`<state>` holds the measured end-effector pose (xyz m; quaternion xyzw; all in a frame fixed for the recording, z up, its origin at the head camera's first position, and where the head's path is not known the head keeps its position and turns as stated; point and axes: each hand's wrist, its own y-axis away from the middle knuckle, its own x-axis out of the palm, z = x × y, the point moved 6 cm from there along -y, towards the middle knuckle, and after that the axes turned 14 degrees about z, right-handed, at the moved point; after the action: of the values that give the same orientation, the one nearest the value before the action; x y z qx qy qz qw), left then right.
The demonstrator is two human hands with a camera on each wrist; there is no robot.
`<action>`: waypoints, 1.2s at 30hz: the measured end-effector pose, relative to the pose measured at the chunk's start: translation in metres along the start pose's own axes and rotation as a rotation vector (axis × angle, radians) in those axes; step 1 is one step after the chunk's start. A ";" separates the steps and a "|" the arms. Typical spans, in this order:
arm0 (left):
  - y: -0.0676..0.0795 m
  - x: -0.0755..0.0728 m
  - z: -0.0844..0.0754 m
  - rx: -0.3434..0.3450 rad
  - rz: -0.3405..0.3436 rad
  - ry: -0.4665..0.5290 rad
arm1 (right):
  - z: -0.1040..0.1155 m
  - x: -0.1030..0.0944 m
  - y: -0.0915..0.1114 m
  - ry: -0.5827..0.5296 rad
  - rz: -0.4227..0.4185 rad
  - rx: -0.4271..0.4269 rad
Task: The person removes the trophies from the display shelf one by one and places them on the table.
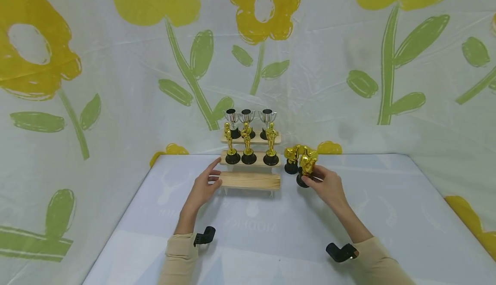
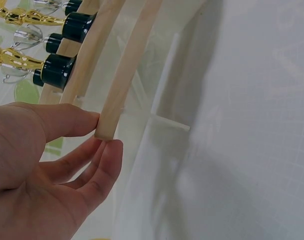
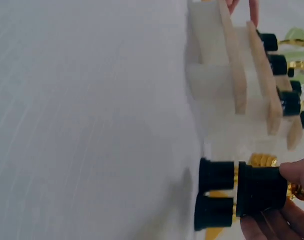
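A stepped wooden display stand [image 1: 249, 181] has three silver cups [image 1: 267, 117] on its top tier and three gold figurine trophies [image 1: 247, 140] on the middle one. The front tier is bare. My left hand [image 1: 205, 186] holds the stand's left end, thumb and fingers at the end of the front plank [image 2: 124, 80]. Right of the stand, my right hand [image 1: 327, 184] grips a gold trophy [image 1: 308, 161] with a black base [image 3: 264, 190]. Beyond it in the right wrist view are two more trophies with black bases [image 3: 216, 175]; gold tops are partly hidden.
The stand rests on a pale, printed tablecloth [image 1: 248, 242]. Behind it hangs a white curtain with yellow flowers [image 1: 310, 82]. The standing gold trophies [image 1: 291, 153] are close to the stand's right side, near the table's back edge.
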<state>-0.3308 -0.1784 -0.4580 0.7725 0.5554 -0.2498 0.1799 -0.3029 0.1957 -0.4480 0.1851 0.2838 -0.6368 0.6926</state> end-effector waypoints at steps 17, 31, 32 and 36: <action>0.001 -0.001 -0.002 0.020 -0.002 -0.005 | -0.049 -0.030 -0.016 0.057 -0.031 0.149; 0.001 0.001 -0.001 0.008 -0.001 -0.012 | -0.061 -0.030 -0.029 0.058 0.012 0.239; 0.001 0.001 -0.001 0.005 -0.001 -0.011 | -0.062 -0.029 -0.030 0.059 0.018 0.242; 0.001 0.000 -0.002 0.005 -0.003 -0.013 | -0.064 -0.028 -0.032 0.066 0.051 0.239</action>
<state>-0.3296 -0.1779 -0.4567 0.7705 0.5546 -0.2565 0.1815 -0.3457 0.2533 -0.4763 0.2942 0.2239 -0.6417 0.6720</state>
